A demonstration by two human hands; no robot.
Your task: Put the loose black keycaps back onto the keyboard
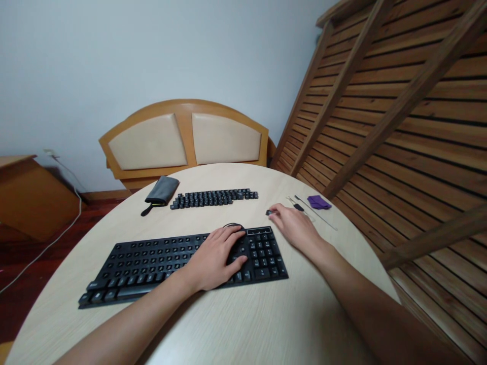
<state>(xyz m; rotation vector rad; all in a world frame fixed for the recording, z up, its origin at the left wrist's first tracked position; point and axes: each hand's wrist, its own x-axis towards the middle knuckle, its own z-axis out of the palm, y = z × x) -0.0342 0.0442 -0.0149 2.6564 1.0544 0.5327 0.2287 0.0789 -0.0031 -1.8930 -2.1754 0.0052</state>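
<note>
The left hand [218, 257] lies palm down, fingers spread, across the black keyboard [266, 258] near its number pad, part of whose keys are bare of caps. The right hand [292, 223], wrist bent inward, pinches a small dark piece [269, 212] just beyond the keyboard's right end. Loose keycaps [205, 199] sit in rows farther back on the pale round table [258, 324]. Behind stand a cushioned headboard [188, 134] and plain wall [171, 45]; slatted wood [411, 121] leans at right.

The left hand [218, 256] hides some keys of the keyboard [163, 253]. The dark piece [269, 213] by the right hand [294, 223] and the loose keycaps [207, 198] are too small to read. The lower edge cuts off 2 forearms [361, 294].
</note>
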